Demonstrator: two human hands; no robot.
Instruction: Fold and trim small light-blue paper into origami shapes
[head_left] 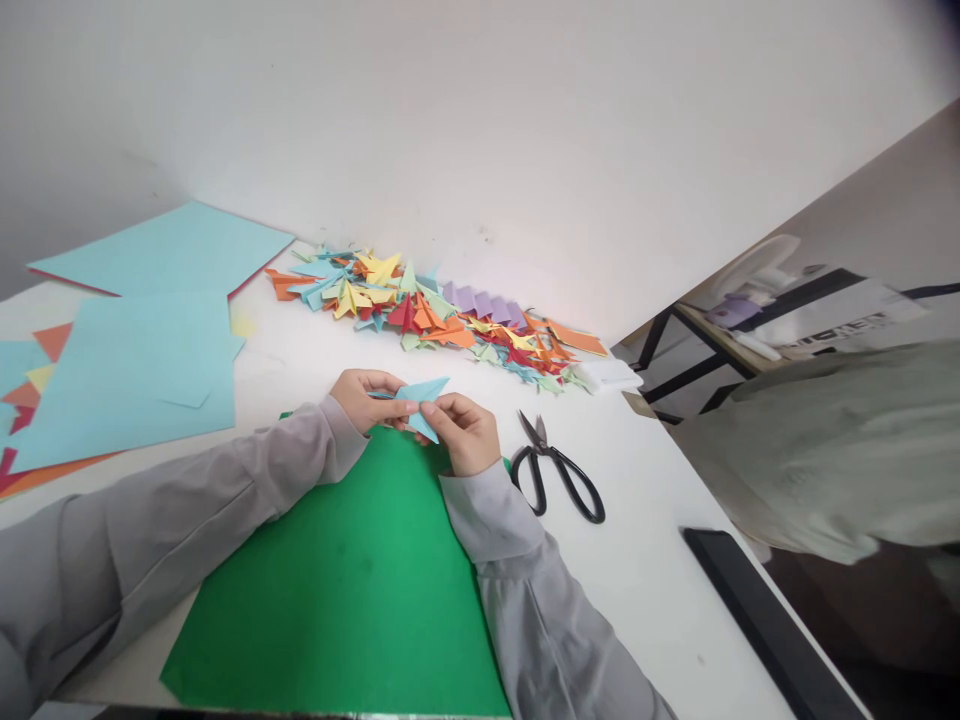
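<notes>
Blue folded paper [424, 391] held above the far part of a green mat [352, 580]

My left hand [369, 398] pinches the paper's left side between thumb and fingers; my right hand [466, 430] grasps its right side the same way. The green mat lies near me on a white table [637, 600]. Just right of my right hand, scissors [547, 450] with black handles rest on the table, blades slightly parted and pointing far. Beyond my hands, a heap of small folded papers [429, 318] in yellow, orange, red, blue, green and purple stretches along the wall [450, 130]. Large blue sheets [142, 380] lie to the left.
</notes>
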